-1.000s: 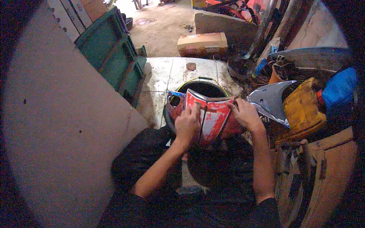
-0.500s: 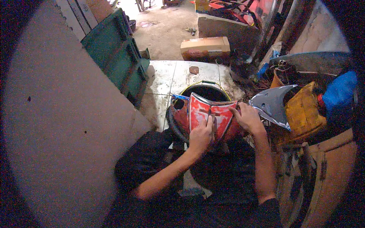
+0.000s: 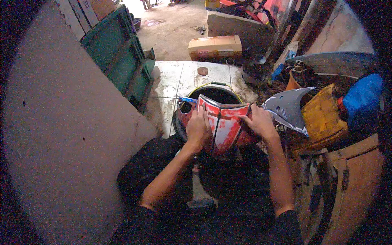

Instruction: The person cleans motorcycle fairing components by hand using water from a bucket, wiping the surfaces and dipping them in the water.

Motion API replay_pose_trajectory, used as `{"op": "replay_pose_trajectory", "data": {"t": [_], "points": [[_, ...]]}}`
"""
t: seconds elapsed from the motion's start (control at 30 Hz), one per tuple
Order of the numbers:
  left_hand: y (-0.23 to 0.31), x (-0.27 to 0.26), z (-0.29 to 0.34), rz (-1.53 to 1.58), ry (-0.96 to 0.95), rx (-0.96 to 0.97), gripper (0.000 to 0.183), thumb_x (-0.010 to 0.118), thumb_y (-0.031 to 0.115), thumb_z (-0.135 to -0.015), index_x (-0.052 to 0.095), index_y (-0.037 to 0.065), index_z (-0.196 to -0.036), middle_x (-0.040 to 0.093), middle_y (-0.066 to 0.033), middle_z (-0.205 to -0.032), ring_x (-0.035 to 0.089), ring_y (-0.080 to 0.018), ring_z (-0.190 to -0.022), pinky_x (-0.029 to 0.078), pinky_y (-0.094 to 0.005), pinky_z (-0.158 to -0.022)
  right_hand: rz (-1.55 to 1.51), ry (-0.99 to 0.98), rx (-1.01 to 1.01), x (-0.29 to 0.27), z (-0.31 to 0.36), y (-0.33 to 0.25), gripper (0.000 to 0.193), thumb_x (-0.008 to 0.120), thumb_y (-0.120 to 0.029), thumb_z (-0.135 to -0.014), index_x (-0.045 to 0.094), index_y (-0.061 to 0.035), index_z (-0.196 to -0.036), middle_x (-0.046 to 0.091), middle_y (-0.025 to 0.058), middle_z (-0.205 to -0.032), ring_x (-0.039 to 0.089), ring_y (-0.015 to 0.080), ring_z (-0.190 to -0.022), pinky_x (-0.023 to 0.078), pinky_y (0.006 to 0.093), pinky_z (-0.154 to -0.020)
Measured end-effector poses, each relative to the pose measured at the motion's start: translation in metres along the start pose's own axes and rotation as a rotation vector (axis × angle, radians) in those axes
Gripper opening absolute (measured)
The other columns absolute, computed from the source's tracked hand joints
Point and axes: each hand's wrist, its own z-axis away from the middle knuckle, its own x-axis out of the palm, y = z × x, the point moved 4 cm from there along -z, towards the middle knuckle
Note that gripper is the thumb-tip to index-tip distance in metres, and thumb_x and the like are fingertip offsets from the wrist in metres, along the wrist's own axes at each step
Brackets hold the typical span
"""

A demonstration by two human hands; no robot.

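Note:
A red motorcycle body panel (image 3: pixel 222 126) with pale, scuffed patches and dark grooves rests across my lap, in front of a black bucket (image 3: pixel 220 94). My left hand (image 3: pixel 199 127) lies on the panel's left part, its fingers together and pressed to the surface. Under those fingers, what looks like a small brownish piece of sandpaper is now mostly hidden. At the panel's upper right edge, my right hand (image 3: pixel 261 121) grips it, thumb on the face and fingers over the rim.
To the right lie a grey panel (image 3: pixel 283 108), a yellow jerrycan (image 3: pixel 324 112) and a blue bag (image 3: pixel 363 96). A cardboard box (image 3: pixel 215 47) sits beyond the white tiles (image 3: pixel 165 79). A plain wall (image 3: pixel 69 122) and a green slatted piece (image 3: pixel 116 49) flank the left.
My left hand has slid leftward across the panel, from its middle to its left part. My right hand keeps its grip on the right edge. The whole view has shifted slightly.

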Motion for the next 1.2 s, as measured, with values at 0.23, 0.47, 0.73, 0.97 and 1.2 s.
{"op": "replay_pose_trajectory", "data": {"t": [0.23, 0.47, 0.73, 0.97, 1.2], "points": [[0.023, -0.007, 0.008, -0.066, 0.052, 0.102, 0.035, 0.041, 0.021, -0.094, 0.051, -0.001, -0.119, 0.057, -0.0225, -0.095, 0.063, -0.0394, -0.070, 0.052, -0.0476, -0.057, 0.009, 0.038, 0.003, -0.001, 0.003, 0.005, 0.060, 0.060, -0.054, -0.082, 0.048, 0.0019, -0.101, 0.061, 0.0255, -0.092, 0.060, 0.0429, -0.088, 0.046, 0.0504, -0.076], [0.047, -0.004, 0.028, -0.139, -0.162, 0.151, 0.030, 0.042, 0.020, -0.092, 0.050, -0.001, -0.113, 0.060, -0.0204, -0.095, 0.065, -0.0369, -0.076, 0.053, -0.0449, -0.061, -0.004, -0.041, 0.063, -0.006, 0.004, 0.012, 0.062, 0.055, -0.056, -0.084, 0.050, 0.0025, -0.103, 0.062, 0.0259, -0.096, 0.059, 0.0433, -0.092, 0.046, 0.0502, -0.078], [0.041, -0.010, 0.030, -0.102, -0.111, 0.160, 0.037, 0.046, 0.020, -0.090, 0.049, -0.003, -0.119, 0.060, -0.0211, -0.095, 0.065, -0.0362, -0.073, 0.054, -0.0453, -0.060, -0.024, -0.056, 0.044, -0.009, -0.001, -0.003, 0.059, 0.055, -0.055, -0.084, 0.048, -0.0003, -0.103, 0.062, 0.0254, -0.095, 0.060, 0.0435, -0.090, 0.046, 0.0519, -0.077], [0.015, -0.020, -0.005, -0.106, 0.007, 0.054, 0.033, 0.045, 0.016, -0.090, 0.050, -0.003, -0.117, 0.059, -0.0210, -0.095, 0.064, -0.0360, -0.074, 0.053, -0.0458, -0.060, -0.019, -0.050, 0.045, -0.007, -0.004, -0.003, 0.057, 0.056, -0.053, -0.085, 0.047, -0.0003, -0.103, 0.061, 0.0256, -0.093, 0.058, 0.0451, -0.090, 0.047, 0.0508, -0.076], [0.035, -0.011, 0.001, -0.205, -0.063, 0.207, 0.035, 0.050, 0.014, -0.084, 0.053, 0.001, -0.116, 0.060, -0.0190, -0.093, 0.064, -0.0344, -0.072, 0.053, -0.0437, -0.057, -0.056, -0.025, 0.034, -0.010, 0.001, 0.002, 0.055, 0.056, -0.052, -0.085, 0.047, -0.0002, -0.102, 0.061, 0.0257, -0.095, 0.058, 0.0437, -0.092, 0.047, 0.0496, -0.077]]}}
